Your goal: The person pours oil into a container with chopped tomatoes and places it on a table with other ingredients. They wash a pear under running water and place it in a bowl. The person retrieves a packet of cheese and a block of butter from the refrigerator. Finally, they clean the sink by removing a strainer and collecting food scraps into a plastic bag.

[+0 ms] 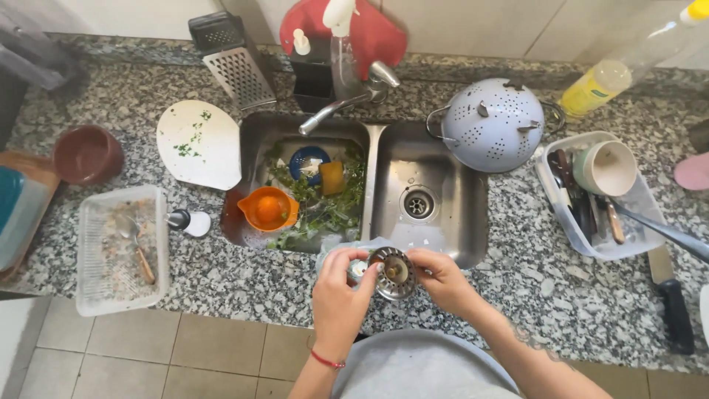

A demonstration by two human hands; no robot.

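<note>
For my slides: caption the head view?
Both hands hold a metal sink strainer over the double sink's front edge.

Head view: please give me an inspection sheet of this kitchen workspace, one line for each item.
Surface: speckled granite counter with a steel double sink; left basin full of green herbs, right basin bare.
Job's things: round metal sink strainer, held above the sink's front edge.
Clutter: orange juicer, white cutting board, box grater, upturned colander, plastic tub of utensils, clear tray, black-handled knife.
Grippers: left hand and right hand both grip the strainer with their fingers.
Cables: nothing seen.
Surroundings: tiled floor, tiled wall behind the faucet.
</note>
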